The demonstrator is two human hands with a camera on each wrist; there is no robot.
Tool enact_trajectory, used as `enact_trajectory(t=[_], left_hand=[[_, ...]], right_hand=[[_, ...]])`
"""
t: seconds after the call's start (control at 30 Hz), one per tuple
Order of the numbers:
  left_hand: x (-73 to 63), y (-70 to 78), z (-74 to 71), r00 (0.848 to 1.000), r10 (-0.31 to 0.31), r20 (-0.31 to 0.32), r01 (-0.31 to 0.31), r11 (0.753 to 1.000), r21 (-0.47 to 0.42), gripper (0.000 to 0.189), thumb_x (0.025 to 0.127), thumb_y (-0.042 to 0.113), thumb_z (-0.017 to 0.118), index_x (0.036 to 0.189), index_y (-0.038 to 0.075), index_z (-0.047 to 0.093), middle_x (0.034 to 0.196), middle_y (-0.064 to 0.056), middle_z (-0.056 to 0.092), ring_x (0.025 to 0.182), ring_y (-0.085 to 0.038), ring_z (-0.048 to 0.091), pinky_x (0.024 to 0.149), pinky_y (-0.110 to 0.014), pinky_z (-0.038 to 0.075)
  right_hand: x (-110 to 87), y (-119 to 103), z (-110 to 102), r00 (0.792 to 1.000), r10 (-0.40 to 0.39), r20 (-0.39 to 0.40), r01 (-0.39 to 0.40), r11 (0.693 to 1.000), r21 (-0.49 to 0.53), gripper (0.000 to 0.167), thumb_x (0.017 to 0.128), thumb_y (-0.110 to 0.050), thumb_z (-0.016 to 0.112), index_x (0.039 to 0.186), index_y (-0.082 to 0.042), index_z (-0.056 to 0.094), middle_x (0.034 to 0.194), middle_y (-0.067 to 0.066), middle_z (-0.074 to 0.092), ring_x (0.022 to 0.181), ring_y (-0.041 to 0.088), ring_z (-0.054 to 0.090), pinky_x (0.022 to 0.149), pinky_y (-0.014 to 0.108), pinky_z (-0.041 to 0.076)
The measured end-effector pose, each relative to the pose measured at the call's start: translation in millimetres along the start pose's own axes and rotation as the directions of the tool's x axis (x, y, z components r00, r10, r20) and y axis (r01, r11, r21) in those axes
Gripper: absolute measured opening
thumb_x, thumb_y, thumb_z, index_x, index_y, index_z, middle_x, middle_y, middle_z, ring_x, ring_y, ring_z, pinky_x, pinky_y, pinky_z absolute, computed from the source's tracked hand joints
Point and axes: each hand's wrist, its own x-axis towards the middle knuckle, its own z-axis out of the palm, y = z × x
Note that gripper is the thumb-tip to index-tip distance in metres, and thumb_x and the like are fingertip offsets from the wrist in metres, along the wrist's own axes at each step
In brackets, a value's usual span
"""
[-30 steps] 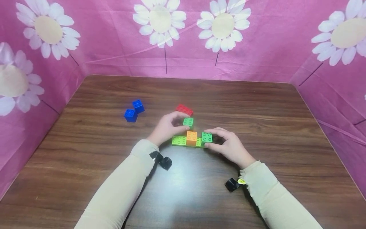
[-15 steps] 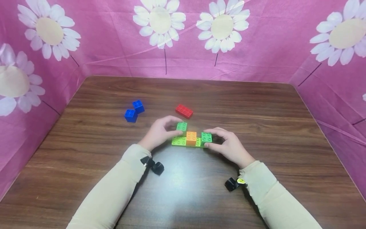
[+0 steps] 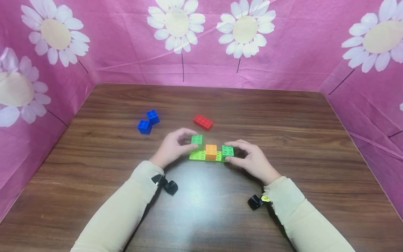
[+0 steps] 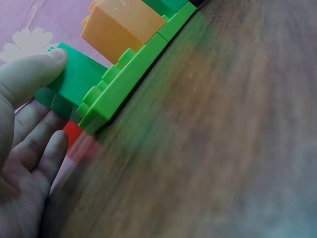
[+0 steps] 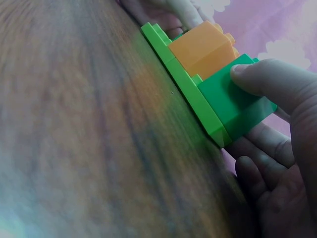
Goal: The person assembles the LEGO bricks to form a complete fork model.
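My left hand (image 3: 174, 147) pinches a green brick (image 3: 196, 140) between thumb and fingers. It is at the far side of the left end of a light green base strip (image 3: 197, 156). The left wrist view shows this green brick (image 4: 81, 74) close behind the strip's studs, and whether it touches them I cannot tell. An orange brick (image 3: 211, 152) sits on the middle of the strip. At the right end, my right hand (image 3: 254, 161) grips a second green brick (image 3: 227, 151), thumb on its near face. This brick (image 5: 233, 101) stands on the strip in the right wrist view.
A red brick (image 3: 203, 122) lies on the wooden table (image 3: 283, 119) beyond the hands. Two blue bricks (image 3: 144, 127) rest together farther left. Pink cloth (image 3: 207, 66) with flowers hangs around the table's far and side edges.
My left hand has moved left and slightly nearer with its green brick, from behind the orange brick to the strip's left end. The red brick is uncovered. My right hand stays put.
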Motion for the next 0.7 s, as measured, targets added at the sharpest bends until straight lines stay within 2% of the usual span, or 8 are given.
enact_trajectory(t=[0.27,0.7], left_hand=[[-4.8,-1.0,-2.8,1.0,-0.007,-0.023,0.006,1.0,-0.027,0.04,0.086,0.02,0.081,0.122,0.015,0.066,0.116,-0.001,0.07,0.102,-0.018,0.069,0.089,-0.036,0.056],[-5.4,0.6,-5.2,0.998,-0.033,-0.052,0.03,0.998,-0.059,0.039,0.086,0.024,0.081,0.121,0.015,0.067,0.116,0.0,0.07,0.102,-0.019,0.069,0.09,-0.037,0.056]], right_hand=[[0.1,0.6,-0.1,1.0,-0.008,-0.004,0.008,1.0,-0.004,0.044,0.084,-0.021,0.083,0.125,-0.024,0.07,0.115,-0.007,0.069,0.105,0.013,0.059,0.097,0.042,0.046],[1.0,0.8,1.0,1.0,-0.009,-0.002,0.009,1.0,-0.013,0.044,0.085,-0.024,0.082,0.127,-0.022,0.07,0.116,-0.007,0.069,0.105,0.013,0.06,0.095,0.041,0.048]])
